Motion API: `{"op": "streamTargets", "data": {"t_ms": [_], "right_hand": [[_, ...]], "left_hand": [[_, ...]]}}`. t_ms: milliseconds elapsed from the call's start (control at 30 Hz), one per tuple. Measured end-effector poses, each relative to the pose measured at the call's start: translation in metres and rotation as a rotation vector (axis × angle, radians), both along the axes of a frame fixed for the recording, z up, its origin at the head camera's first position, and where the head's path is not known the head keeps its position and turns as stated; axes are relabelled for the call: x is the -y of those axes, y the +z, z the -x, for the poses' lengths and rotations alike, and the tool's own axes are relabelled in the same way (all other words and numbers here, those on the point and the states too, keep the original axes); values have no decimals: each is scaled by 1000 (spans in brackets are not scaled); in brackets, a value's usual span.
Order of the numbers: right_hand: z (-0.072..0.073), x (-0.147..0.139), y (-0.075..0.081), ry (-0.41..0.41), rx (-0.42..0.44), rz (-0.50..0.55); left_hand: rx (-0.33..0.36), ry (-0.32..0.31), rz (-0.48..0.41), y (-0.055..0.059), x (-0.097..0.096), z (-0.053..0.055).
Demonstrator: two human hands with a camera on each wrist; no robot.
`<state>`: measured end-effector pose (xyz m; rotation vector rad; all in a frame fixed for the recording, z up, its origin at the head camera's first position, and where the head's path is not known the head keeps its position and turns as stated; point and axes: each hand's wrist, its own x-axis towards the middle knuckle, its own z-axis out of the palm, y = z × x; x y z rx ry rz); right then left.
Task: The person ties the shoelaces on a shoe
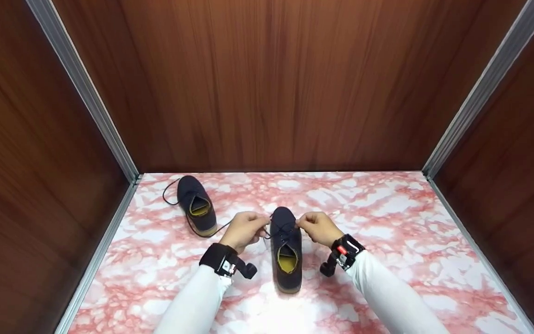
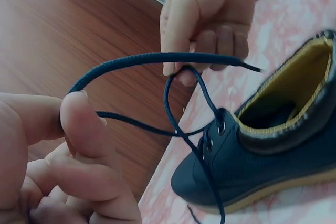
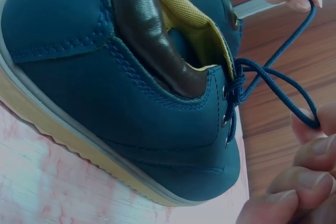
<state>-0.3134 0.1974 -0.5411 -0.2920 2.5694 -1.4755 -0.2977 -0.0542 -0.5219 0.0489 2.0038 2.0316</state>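
A dark navy lace-up shoe [image 1: 290, 282] with a yellow lining stands on the patterned surface between the hands, its toe pointing away. My left hand [image 1: 244, 229], on the shoe's left side, pinches one shoelace [image 2: 131, 60] between thumb and forefinger; the lace's tip hangs free beyond the fingers. On the other side, my right hand [image 1: 320, 227] pinches a loop [image 3: 294, 106] of lace between thumb and fingertip. The laces cross above the eyelets [image 2: 221, 128], and the crossing sits over the shoe's tongue. Both hands are raised over the front part of the shoe.
A second navy shoe [image 1: 192, 188] stands further back on the left, with its loose lace [image 1: 167, 191] lying beside it. Brown wood-grain panels [image 1: 271, 93] with metal corner strips [image 1: 86, 88] enclose the red-and-white surface [image 1: 387, 260] at the back and sides.
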Motion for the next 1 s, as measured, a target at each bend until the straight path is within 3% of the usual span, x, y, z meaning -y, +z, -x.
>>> {"op": "streamTargets", "data": {"t_ms": [200,300,400,467,633,867,1000], "right_hand": [[2,-2,6,-3,-2,-4],[3,-3,9,-3,-19,-25],[4,-4,10,5,-34,-42],[4,-4,10,14,-41,-50],[6,-5,9,34,-73,-71],[6,-7,8,27,-74,-73],[7,-5,8,25,-76,-71]], "left_hand": [[32,21,-81,-10,-15,-6],[39,-35,-86,-16,-24,-14],[13,-113,10,-21,-29,-19],[-30,-132,102,-23,-30,-21],[-152,-53,274,-24,-19,-16],[-240,18,328,-31,-11,-2],[-325,47,360,-33,-14,5]]}}
